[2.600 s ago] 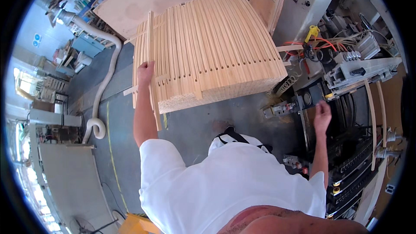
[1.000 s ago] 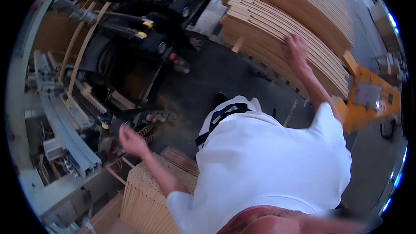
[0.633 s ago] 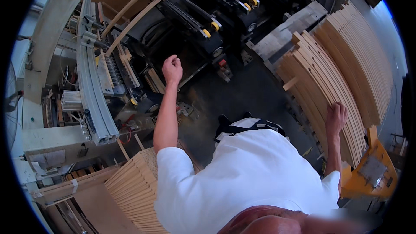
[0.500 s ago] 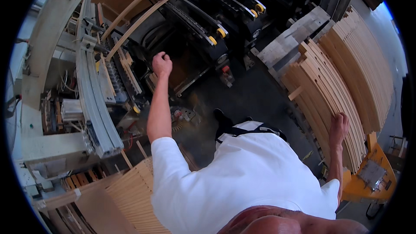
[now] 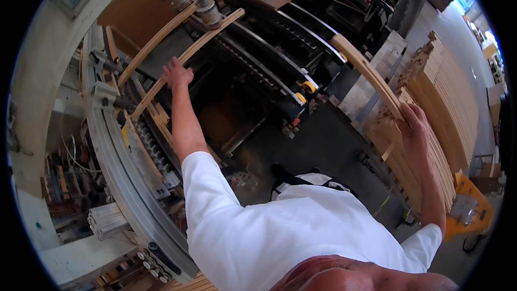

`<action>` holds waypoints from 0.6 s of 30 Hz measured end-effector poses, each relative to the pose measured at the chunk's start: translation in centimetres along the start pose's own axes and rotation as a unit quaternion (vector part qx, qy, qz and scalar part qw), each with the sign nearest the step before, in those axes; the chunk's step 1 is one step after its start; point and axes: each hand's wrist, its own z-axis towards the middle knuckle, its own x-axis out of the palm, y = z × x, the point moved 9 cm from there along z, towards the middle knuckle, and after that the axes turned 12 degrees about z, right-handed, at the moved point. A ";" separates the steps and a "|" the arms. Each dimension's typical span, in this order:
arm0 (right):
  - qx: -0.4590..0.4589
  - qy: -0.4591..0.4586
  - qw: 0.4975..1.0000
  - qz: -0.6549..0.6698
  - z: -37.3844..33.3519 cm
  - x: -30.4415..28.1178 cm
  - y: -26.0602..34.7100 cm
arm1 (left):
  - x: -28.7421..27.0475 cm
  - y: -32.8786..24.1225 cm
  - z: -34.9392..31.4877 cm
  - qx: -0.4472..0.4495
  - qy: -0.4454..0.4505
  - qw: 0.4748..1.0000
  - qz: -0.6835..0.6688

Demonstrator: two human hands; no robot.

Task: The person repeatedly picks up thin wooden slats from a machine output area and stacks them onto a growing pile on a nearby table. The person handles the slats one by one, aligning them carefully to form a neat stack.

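Note:
My left hand (image 5: 175,74) is stretched out to the upper left and grips a curved wooden slat (image 5: 204,40) that lies in the machine under two metal clamps (image 5: 207,11). A second bent slat (image 5: 156,48) runs just beside it. My right hand (image 5: 414,126) is out to the right and holds the lower end of another curved wooden slat (image 5: 365,70), which arches up over the stack of slats (image 5: 447,102).
A large dark machine (image 5: 280,64) with rails and yellow-tipped parts fills the middle. A grey metal frame (image 5: 116,156) curves down the left. A yellow pallet truck (image 5: 474,210) stands at the right under the stack. Dark floor (image 5: 328,140) lies ahead of me.
The view has swung further toward the machine. My left hand has reached up and closed on the slat in the machine; my right hand has lifted a curved slat off the stack.

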 end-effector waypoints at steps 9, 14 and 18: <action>-0.223 0.241 0.944 -0.019 19.2 21.6 12.2 | -1.2 -6.1 -14.5 0.176 -0.040 0.960 -0.216; -0.409 0.276 0.869 0.025 25.3 39.0 21.0 | -2.6 -9.2 -29.0 0.197 0.046 0.928 -0.312; -0.468 0.280 0.836 0.067 26.4 48.4 28.9 | -3.1 -7.3 -36.5 0.145 0.145 0.923 -0.324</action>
